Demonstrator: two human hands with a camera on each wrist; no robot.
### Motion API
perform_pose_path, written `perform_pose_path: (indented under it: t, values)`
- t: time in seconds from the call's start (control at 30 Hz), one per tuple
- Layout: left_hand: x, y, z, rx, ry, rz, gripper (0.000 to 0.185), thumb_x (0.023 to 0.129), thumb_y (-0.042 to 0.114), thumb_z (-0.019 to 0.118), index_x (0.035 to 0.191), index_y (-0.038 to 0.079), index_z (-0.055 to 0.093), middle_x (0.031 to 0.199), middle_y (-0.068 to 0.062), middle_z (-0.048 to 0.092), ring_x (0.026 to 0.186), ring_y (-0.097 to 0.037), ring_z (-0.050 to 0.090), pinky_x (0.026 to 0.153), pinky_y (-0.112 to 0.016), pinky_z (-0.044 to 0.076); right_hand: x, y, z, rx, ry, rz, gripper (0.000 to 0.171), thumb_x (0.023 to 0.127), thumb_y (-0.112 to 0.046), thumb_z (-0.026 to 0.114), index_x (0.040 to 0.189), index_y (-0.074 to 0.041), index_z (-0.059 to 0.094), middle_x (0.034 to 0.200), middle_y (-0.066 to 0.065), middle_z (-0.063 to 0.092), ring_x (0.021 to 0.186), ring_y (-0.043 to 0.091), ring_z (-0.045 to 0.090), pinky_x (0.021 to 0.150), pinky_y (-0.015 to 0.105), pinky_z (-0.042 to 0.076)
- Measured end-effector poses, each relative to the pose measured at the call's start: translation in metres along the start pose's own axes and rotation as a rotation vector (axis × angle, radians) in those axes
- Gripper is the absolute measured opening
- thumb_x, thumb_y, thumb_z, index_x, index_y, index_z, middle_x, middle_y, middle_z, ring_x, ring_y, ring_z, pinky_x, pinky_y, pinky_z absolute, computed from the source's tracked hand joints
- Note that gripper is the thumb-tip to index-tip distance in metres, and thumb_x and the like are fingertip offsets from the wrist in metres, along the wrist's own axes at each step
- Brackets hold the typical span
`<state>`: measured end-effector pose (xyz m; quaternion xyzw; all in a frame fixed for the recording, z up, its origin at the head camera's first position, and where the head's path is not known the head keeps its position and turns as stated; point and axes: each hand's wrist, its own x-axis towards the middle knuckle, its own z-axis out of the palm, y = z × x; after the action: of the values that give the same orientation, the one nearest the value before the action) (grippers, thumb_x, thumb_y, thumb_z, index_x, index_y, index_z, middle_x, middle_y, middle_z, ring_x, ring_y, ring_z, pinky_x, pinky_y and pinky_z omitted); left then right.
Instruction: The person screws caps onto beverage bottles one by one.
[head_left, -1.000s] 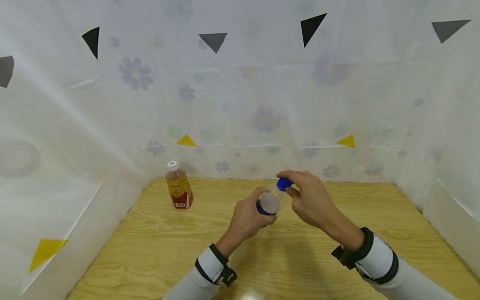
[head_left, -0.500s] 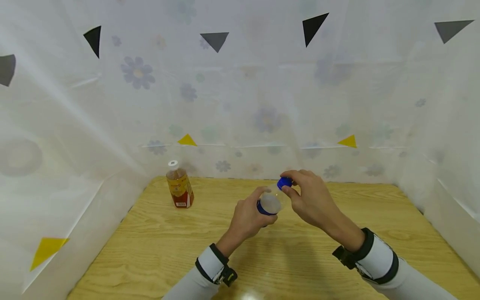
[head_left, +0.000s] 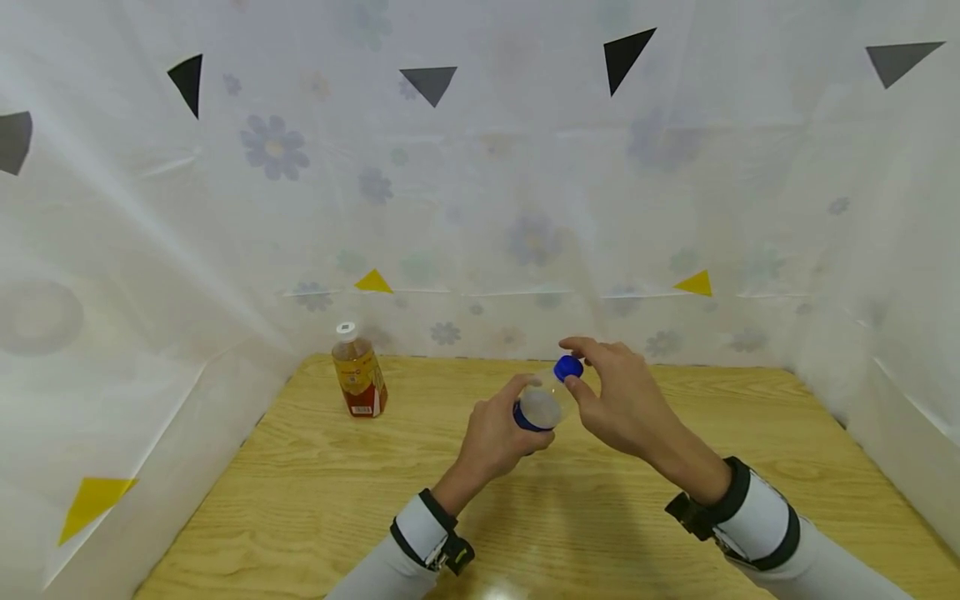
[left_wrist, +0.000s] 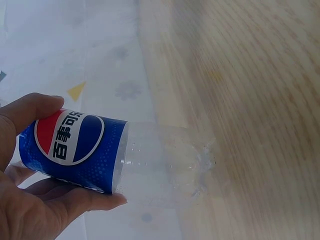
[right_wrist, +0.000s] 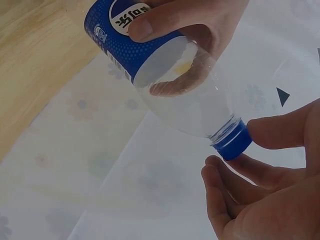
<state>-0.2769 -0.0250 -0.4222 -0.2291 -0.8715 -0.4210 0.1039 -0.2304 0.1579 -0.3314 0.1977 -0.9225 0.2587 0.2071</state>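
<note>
A clear plastic soda bottle (left_wrist: 150, 165) with a blue Pepsi-style label (left_wrist: 95, 150) is held tilted above the table. My left hand (head_left: 495, 433) grips it round the label. On the bottle's neck sits a blue bottle cap (right_wrist: 233, 142), shown in the right wrist view. My right hand (head_left: 626, 404) has its thumb against one side of the cap and a finger at the other. Its index finger is raised off the cap in the head view. The bottle looks transparent with no drink visible inside.
At the table's back left stands a bottle of reddish-brown drink (head_left: 360, 375) with a yellow label and white cap. The wood-grain table (head_left: 352, 500) is bordered by pale flowered sheeting (head_left: 487, 208) with black, grey and yellow triangles on it.
My right hand's fingers shift about the cap, and the index finger now stands farther from it. The cap has turned or tilted slightly. My left hand and the bottle stay nearly still.
</note>
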Motion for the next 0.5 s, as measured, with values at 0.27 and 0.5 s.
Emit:
perform_pose_path:
  t: [0.27,0.5]
  values:
    - [-0.0006,0.0013,-0.0002,0.005,-0.002,-0.006,0.068,0.079,0.024,0.087,0.140,0.021,0.057,0.111,-0.013,0.074,0.090,-0.028,0.074,0.068,-0.034,0.058,-0.0007,0.0020,0.0021,0.007,0.015,-0.043,0.037,0.095,-0.002,0.063,0.132,-0.005,0.064,0.123,0.016,0.070,0.109,0.037,0.062,0.085,0.054,0.052]
    - [-0.0016,0.0016,-0.0008,-0.002,-0.006,0.000,0.068,0.080,0.025,0.086,0.141,0.020,0.056,0.110,-0.012,0.074,0.089,-0.027,0.074,0.069,-0.032,0.058,-0.0013,0.0026,0.0037,0.022,0.026,-0.033,0.033,0.096,-0.005,0.065,0.129,-0.001,0.065,0.119,0.018,0.070,0.109,0.037,0.062,0.086,0.054,0.053]
